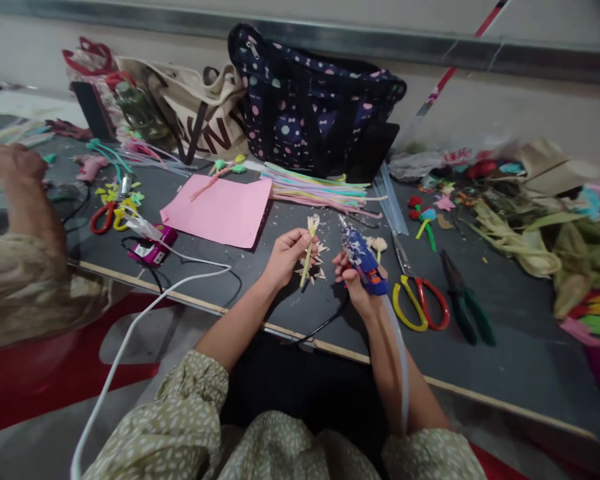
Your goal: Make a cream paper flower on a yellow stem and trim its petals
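Observation:
Pinched in my left hand point(291, 255) is a thin pale-green stem with a small cream flower point(312, 225) at its top, held roughly upright. My right hand point(356, 283) is closed around a blue hot glue gun point(364, 257), its nozzle pointing up and away toward the flower's side, apart from it. A long translucent glue stick point(401, 360) trails from the gun's back along my forearm. Cream petal-like pieces point(318, 267) lie on the table under and beside the stem. Just behind the gun rests another cream flower head point(379, 245).
Right of the gun lie scissors point(420, 303) and pliers point(466, 300). A pink sheet point(220, 210) and pastel pipe cleaners point(320, 190) lie ahead, before a navy bag point(315, 100). Dried husks point(525, 240) are at right. A white cable point(145, 320) crosses the edge. A co-worker's arm point(35, 200) is at left.

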The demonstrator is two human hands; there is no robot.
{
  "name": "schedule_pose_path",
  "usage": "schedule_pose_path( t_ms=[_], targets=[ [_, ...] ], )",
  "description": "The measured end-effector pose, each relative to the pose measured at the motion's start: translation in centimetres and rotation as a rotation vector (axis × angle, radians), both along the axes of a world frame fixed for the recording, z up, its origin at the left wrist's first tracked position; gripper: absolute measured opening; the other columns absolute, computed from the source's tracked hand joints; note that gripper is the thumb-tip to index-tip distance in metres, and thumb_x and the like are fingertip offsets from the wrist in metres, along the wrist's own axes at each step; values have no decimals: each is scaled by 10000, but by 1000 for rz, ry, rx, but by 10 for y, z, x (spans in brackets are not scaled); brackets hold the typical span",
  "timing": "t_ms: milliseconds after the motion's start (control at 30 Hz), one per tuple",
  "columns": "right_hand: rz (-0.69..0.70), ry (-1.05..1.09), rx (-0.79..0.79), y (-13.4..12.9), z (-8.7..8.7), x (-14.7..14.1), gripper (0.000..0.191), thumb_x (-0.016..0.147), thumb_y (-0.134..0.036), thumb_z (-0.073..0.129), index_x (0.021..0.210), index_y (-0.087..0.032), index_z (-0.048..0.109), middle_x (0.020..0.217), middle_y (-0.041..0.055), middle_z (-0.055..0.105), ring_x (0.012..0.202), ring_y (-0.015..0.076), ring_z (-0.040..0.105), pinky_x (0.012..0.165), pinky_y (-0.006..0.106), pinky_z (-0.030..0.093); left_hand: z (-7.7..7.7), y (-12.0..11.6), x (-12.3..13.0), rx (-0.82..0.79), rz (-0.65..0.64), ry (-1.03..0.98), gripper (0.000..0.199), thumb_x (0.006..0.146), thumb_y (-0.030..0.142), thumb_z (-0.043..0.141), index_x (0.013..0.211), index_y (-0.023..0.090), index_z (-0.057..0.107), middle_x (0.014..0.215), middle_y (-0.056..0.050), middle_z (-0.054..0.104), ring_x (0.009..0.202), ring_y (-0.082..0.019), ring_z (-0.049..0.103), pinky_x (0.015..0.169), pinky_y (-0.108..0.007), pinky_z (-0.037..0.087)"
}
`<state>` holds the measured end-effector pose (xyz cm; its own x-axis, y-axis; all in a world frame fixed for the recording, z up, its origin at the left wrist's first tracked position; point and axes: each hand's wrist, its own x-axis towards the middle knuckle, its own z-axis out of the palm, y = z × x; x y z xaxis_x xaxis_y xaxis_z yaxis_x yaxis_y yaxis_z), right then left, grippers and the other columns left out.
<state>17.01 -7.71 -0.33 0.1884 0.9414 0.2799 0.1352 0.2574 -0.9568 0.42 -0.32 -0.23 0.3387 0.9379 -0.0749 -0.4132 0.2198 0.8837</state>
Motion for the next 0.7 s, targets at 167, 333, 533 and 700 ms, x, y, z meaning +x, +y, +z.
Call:
schedule_pose_path(
  t_ms=[167,333,533,700],
  targets=[
    [67,-271,42,-2,1,-4,434,831,-668,645,845,-235,642,736,23,688,609,179,642,604,298,531,0,-2,1,67,73,29,358,776,497,758,815,153,665,685,9,637,540,-68,560,550,-191,490],
    [87,-342,42,-3,2,-3,351,865,-572,662,823,-224,636,696,8,692,585,164,654,596,266,519,0,-2,2,88,100,14,365,783,505,748,825,152,667,689,11,633,548,-71,554,557,-198,485],
    [85,-341,-22,-4,-1,-2,286,864,-512,675,833,-229,645,695,13,684,573,180,663,549,267,521,4,-5,2,85,85,32,370,789,515,737,797,156,647,660,17,621,539,-71,538,525,-191,460],
    [61,-326,-32,-4,-2,-2,278,843,-492,705,822,-223,640,672,4,673,532,169,639,530,267,516,4,-5,2,57,73,29,382,769,525,751,815,160,647,674,18,632,543,-75,550,532,-198,466]
  ],
)
